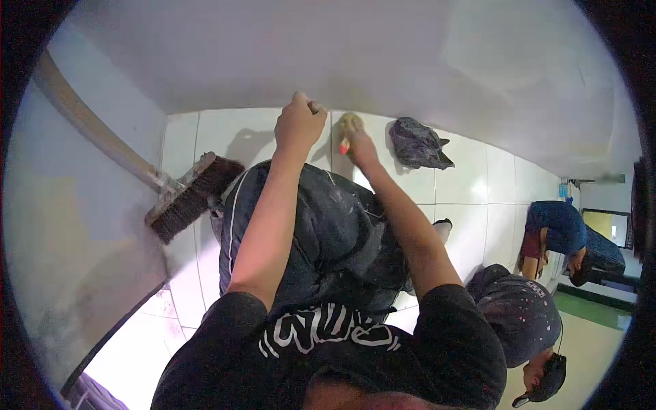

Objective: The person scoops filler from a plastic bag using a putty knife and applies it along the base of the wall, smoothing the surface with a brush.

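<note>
My left hand (pixel 301 124) is closed near the foot of the wall, above the white floor tiles; what its fingers hold, if anything, is too small to tell. Just to its right, my right hand (pixel 362 149) is wrapped round a pale yellowish tool (pixel 351 124) with a red part, perhaps a brush, blurred against the tiles by the wall's base. A crumpled black plastic bag (pixel 418 143) lies on the floor to the right of that hand, not touched by it.
A broom (pixel 195 195) with dark bristles leans on the left wall (pixel 89 232). Tiled floor (pixel 461 181) runs along the wall ahead. At the right a person in a cap (pixel 523 314) crouches close by, with another person in blue (pixel 557 229) bending farther off.
</note>
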### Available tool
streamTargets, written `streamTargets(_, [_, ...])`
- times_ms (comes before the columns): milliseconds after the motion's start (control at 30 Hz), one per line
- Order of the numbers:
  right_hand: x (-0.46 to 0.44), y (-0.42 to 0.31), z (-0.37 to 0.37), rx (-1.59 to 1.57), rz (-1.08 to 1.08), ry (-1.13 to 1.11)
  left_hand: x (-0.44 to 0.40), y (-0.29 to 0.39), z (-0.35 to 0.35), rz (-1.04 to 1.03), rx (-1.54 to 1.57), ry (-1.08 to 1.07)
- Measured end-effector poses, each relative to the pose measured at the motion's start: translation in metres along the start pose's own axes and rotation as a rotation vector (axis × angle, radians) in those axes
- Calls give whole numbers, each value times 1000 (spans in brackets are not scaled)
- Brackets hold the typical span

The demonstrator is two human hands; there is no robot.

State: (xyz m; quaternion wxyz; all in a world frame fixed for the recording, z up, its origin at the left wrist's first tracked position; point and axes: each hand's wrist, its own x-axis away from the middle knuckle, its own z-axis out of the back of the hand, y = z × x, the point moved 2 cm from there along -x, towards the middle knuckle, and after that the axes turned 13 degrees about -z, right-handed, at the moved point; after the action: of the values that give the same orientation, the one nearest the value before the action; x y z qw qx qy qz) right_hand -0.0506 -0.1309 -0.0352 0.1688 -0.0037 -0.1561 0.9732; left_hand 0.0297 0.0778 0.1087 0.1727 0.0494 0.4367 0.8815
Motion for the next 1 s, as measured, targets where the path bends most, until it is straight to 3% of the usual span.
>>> streamTargets(67, [11, -8, -8, -14, 174, -12, 2, -1, 0, 14, 9, -21])
streamTargets(167, [42, -22, 41, -111, 165, -295, 3, 5, 2, -5, 34, -44])
streamTargets(200, [47, -17, 49, -255, 70, -396, 3, 6, 2, -29, 56, -66])
streamTargets(333, [65, 5, 78, -362, -46, -224, 5, 6, -8, -137, 127, -80])
streamTargets(433, [87, 7, 113, -65, 34, 277, 18, 10, -25, -206, 176, -111])
streamTargets(467, [81, 23, 104, 27, 212, 496, 24, 17, -31, -223, 189, -141])
streamTargets(567, [109, -29, 148, -41, 160, 545, 48, 38, -47, -269, 241, -219])
streamTargets(800, [112, -43, 124, -228, 129, 326, 70, 45, -54, -411, 225, -182])
streamTargets(900, [122, -54, 129, -409, 112, 340, 76, 55, -37, -404, 269, -183])
streamTargets(1000, [128, -49, 139, -358, 11, 320, 87, 58, -37, -490, 266, -184])
